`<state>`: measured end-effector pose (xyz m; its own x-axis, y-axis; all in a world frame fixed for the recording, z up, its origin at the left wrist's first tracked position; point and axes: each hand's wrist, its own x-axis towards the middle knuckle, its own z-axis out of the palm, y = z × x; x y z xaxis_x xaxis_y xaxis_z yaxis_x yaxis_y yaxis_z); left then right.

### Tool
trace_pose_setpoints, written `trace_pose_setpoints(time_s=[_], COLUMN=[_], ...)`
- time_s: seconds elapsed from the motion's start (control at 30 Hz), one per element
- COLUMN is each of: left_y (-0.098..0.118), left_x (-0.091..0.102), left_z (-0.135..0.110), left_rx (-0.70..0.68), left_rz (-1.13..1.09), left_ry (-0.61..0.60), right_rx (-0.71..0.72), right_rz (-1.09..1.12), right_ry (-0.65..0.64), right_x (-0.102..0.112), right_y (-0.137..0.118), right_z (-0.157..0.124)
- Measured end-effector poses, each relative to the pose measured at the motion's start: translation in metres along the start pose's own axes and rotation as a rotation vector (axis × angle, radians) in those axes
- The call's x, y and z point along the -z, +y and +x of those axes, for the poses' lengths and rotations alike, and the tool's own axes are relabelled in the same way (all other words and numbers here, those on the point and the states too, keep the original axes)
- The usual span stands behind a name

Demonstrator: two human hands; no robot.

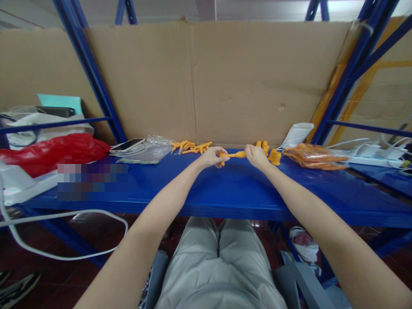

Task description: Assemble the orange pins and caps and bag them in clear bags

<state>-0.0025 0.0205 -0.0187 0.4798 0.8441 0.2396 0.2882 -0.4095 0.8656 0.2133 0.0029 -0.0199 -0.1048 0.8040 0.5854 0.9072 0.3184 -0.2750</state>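
Both my hands meet at the back middle of a blue metal shelf [225,189]. My left hand [213,156] is closed around one end of an orange plastic rod-shaped part [236,154]. My right hand [256,156] grips its other end, fingers curled. The part spans the short gap between the two fists, just above the shelf. Behind my left hand lies a small heap of loose orange parts [190,147]. More orange pieces [273,156] sit right beside my right hand.
A clear bag of orange parts [313,156] lies at the right, a white pouch [298,134] behind it. A phone [128,144] and clear plastic bag [148,153] lie left, near a red bag [54,152]. Cardboard [225,81] backs the shelf. A white power strip and cables [375,155] fill the far right.
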Motion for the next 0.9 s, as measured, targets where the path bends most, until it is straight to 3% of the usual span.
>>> trace_pose_setpoints(time_s=[0.27,0.73,0.9], left_y=[-0.002,0.003,0.007], left_x=[-0.001,-0.009,-0.011], left_z=[0.002,-0.002,-0.005], left_rx=[-0.077,-0.133,-0.106], left_rz=[0.039,0.262,0.309], left_ry=[0.021,0.130,0.144], right_rx=[-0.021,-0.137,-0.267], right_rz=[0.121,0.352,0.489], right_ry=[-0.002,-0.120,-0.197], right_x=[-0.004,-0.016,-0.014], right_y=[0.007,0.019,0.017], right_z=[0.004,0.010,0.005])
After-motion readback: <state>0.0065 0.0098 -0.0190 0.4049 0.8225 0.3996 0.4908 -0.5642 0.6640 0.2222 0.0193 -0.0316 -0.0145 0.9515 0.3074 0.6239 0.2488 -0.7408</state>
